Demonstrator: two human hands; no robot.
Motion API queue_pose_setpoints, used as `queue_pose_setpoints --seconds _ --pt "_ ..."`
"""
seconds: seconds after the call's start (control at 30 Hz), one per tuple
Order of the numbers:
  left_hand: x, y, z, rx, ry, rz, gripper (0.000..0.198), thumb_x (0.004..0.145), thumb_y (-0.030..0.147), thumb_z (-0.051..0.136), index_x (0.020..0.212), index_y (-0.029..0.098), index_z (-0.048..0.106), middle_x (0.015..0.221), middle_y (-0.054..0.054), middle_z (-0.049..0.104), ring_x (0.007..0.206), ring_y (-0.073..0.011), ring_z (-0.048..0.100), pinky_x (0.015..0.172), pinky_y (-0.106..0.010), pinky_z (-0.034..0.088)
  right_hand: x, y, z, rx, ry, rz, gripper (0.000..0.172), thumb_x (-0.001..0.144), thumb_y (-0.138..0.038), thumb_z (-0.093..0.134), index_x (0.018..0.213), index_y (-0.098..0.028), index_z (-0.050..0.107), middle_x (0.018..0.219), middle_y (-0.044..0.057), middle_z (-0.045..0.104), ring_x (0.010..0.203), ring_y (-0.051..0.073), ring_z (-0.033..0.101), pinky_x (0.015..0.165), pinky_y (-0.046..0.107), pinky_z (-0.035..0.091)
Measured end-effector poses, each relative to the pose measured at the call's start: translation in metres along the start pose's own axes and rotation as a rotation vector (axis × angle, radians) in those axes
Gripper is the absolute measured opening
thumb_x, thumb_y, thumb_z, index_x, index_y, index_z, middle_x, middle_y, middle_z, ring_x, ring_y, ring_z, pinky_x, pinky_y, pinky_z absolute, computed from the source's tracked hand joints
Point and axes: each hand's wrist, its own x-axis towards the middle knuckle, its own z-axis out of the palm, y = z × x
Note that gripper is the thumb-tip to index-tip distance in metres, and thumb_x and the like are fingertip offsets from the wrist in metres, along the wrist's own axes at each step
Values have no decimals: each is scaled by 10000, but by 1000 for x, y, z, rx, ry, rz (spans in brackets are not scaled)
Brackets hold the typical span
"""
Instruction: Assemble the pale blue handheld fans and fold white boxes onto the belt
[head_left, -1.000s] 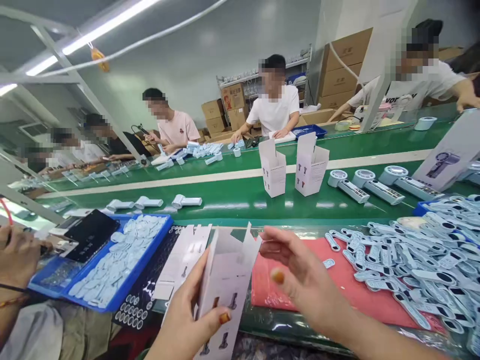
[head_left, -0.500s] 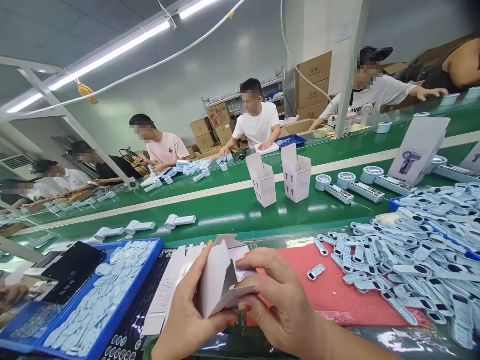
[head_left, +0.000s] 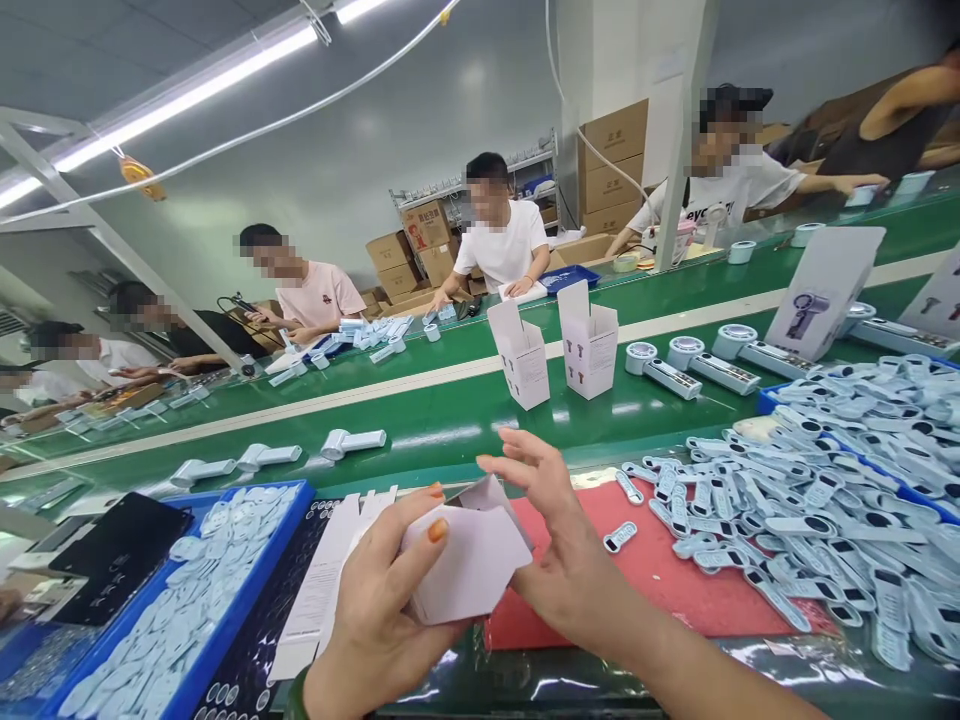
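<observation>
A small white cardboard box [head_left: 474,565] is tilted above the front of the bench, one blank face towards me. My left hand [head_left: 375,600] grips it from the left, thumb and index finger on its edge. At its right side is my right hand [head_left: 559,535], with fingers raised and spread; its thumb is partly hidden behind the box, so contact is unclear. Flat white cartons [head_left: 311,600] lie left of my left hand. Under and beyond my right hand lies a red mat [head_left: 667,590], with a loose light-blue panel [head_left: 619,537] on it.
A green conveyor [head_left: 442,425] runs across, carrying opened boxes [head_left: 529,370] and several handheld fans [head_left: 679,375]. Light-blue panels [head_left: 750,525] are heaped on the right; a blue tray [head_left: 241,605] of light-blue parts is on the left. Several co-workers [head_left: 506,240] sit opposite.
The box has turned in my left hand so a blank face points at me. My right fingers have come away from its opening and spread upward. The view has shifted slightly.
</observation>
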Motion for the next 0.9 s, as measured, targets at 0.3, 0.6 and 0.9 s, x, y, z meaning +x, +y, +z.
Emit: queue_pose_setpoints --seconds 0.3,0.6,0.9 --pt "10 -2 18 -123 18 25 960 765 136 821 1496 477 300 1394 -104 475 1300 -344 515 1061 -595 467 4 0 11 -89 105 -195 171 940 -231 627 1089 -275 698 1234 86 546 1201 247 546 946 397 521" --pt "21 1 22 -395 425 -110 725 689 388 938 1273 413 511 1221 -49 602 1088 -276 638 889 -441 558 18 1 -3 21 -218 -209 875 929 -456 687 1608 -326 151 1593 96 337 1476 296 326 1212 483 341" --pt "10 23 34 -1270 403 -697 227 910 260 680 1069 293 521 1300 -49 615 1367 -298 485 1106 -489 435 10 24 -10 -273 -308 -284 812 909 -269 667 1594 -318 234 1501 88 387 1417 270 354 1203 452 338"
